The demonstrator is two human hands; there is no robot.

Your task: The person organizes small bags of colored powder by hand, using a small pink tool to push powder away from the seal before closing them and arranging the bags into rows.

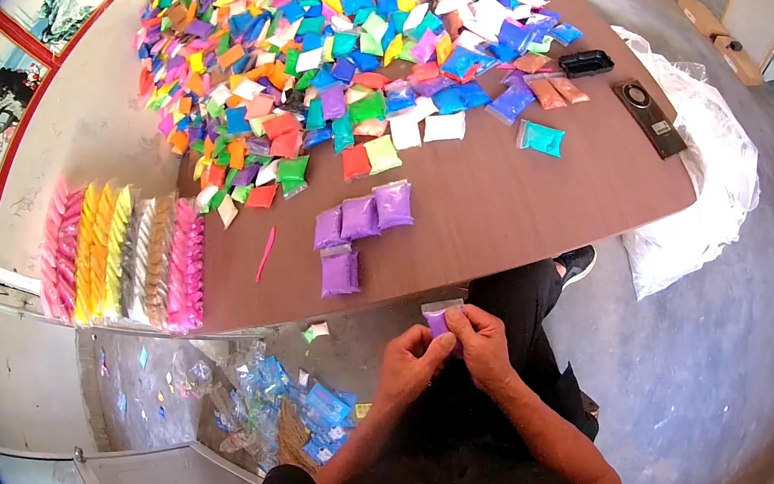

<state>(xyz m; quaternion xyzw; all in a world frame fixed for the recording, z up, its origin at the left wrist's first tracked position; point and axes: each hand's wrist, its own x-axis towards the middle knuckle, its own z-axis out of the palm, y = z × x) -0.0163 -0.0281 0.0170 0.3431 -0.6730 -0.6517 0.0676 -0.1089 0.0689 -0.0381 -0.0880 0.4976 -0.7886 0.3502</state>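
Observation:
Just past the table's near edge, over my lap, I hold a small clear packet of purple clay-like material (438, 319). My right hand (482, 342) pinches it with the thumb across its face. My left hand (413, 360) is closed at its lower side, thumb and fingers pressed together there. Fingers cover much of the packet. Several similar purple packets (361, 217) lie grouped on the brown table (472, 217), left of my hands and farther in. A thin pink stick-like tool (266, 254) rests left of that group.
A large heap of multicoloured packets (316, 48) covers the far table. Long bags of twisted coloured packets (127, 252) line the left edge. A dark rectangular device (650, 118) and black tray (586, 64) sit at right. A white sack (699, 160) and plastic litter (310, 407) lie on the floor.

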